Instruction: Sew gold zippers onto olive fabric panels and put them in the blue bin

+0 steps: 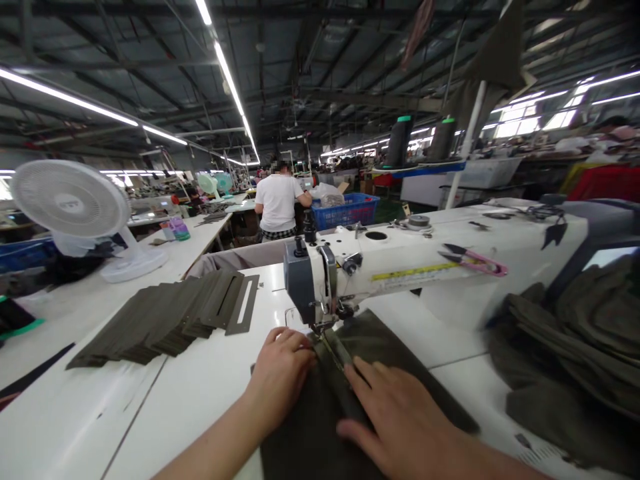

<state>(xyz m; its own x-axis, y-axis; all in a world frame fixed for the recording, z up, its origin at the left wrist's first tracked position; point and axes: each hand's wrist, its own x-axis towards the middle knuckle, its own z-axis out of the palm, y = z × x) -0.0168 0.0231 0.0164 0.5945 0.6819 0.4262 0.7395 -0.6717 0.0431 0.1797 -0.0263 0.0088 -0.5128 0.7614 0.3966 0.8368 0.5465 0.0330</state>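
A piece of dark olive fabric [400,353] lies under the needle and presser foot of a white sewing machine [320,293]. Along it, leading to the foot, runs a narrow strip with a thin brassy line that looks like a zipper [334,353]. My left hand [283,367] is at the fabric's left side, close to the foot, fingers bent and together on the cloth; its thumb is hidden. Flat on the fabric, right of the strip, rests my right hand [395,407], its fingers spread and thumb apart.
Left of the machine lies a fanned stack of olive fabric pieces [165,313], the nearest one slotted. A white fan [70,200] stands beyond. Pink-handled snips [480,261] rest on the machine arm. Bunched olive cloth [575,353] sits at right. A person [279,203] in white works ahead.
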